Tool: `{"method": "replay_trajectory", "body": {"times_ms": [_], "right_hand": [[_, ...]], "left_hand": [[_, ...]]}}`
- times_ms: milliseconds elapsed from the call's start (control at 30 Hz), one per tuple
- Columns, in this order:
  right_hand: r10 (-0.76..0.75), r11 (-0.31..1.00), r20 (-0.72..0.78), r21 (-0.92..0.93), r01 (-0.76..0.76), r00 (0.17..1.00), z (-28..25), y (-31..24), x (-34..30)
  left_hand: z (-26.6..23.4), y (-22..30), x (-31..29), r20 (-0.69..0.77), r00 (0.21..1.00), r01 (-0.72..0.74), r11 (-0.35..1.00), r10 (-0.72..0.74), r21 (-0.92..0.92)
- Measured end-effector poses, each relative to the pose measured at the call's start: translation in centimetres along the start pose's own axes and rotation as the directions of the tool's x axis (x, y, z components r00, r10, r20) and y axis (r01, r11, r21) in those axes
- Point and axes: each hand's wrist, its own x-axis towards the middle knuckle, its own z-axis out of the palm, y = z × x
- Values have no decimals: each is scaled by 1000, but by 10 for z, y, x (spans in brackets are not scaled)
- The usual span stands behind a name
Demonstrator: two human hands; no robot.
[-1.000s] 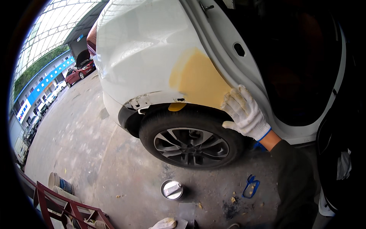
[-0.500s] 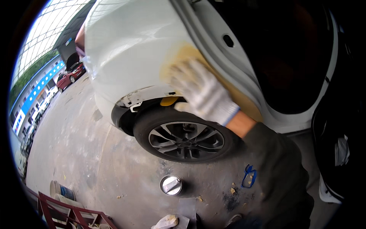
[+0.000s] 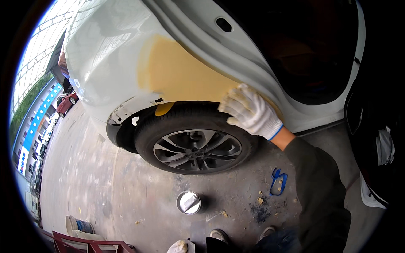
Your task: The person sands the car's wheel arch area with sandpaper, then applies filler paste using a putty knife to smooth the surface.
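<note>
My right hand (image 3: 251, 110), in a white knit glove with a blue cuff, lies on the lower right part of a tan filler patch (image 3: 179, 71) on the white car's rear fender (image 3: 107, 55). Its fingers are stretched out and slightly bent, with nothing in them. Just below and left of it is the rear wheel (image 3: 194, 149) with its dark tyre. My left hand (image 3: 178, 246), gloved too, shows only in part at the bottom edge. It appears closed on a thin flat plate (image 3: 191, 248), mostly cut off by the frame.
An open metal tin (image 3: 188, 203) stands on the concrete floor below the wheel. A blue strap-like loop (image 3: 278, 182) and bits of filler (image 3: 260, 200) lie to its right. At lower left are buckets (image 3: 79, 225) and a dark red metal frame (image 3: 90, 244). The door opening (image 3: 308, 59) is at right.
My right hand has moved down and right across the filler patch, uncovering its upper left part. The view has shifted. Less of the left hand's plate shows.
</note>
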Motion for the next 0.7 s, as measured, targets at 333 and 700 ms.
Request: {"method": "replay_trajectory", "body": {"times_ms": [333, 700], "right_hand": [[311, 950, 297, -79, -301, 903, -38, -9, -73], [666, 626, 591, -109, -772, 456, -112, -103, -146]], "left_hand": [[19, 13, -5, -80, 996, 27, 998, -31, -50], [72, 62, -16, 365, 931, 108, 971, -23, -213]]}}
